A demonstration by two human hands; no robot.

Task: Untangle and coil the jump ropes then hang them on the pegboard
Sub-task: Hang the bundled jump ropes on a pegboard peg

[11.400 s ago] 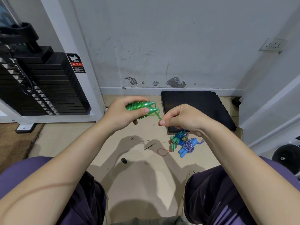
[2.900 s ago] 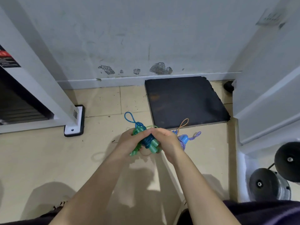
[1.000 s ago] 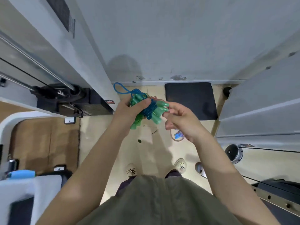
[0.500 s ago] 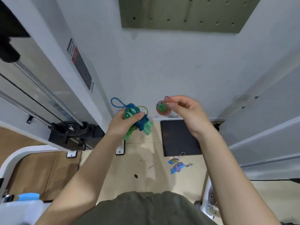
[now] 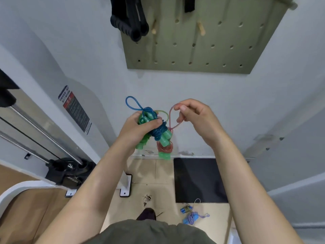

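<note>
Head view: compared with half a second ago, the pegboard is being shown far more fully, with its wooden pegs and the black handles hung at its upper left now in sight, where only its lower edge was seen before. The red loop, previously bunched as a small ring at the right fingertips, is now being drawn out into a long open loop. Both forearms are being held raised in front of the wall, below the pegboard, well above the floor.

The left hand is being kept curled tightly around a bundle of green-handled jump ropes, wound with blue cord; a blue loop is being left sticking up above the fist, and green handle ends are being left hanging beneath it. A red coil around a green handle is being suspended just under the bundle.

The right hand is being held beside the bundle, its thumb and forefinger closed in a pinch on the top of the red loop, with the other fingers curled and the loop's lower end running down to the red coil.

On the floor, near a black mat, a small blue rope bundle is being left lying, well apart from the hands.
</note>
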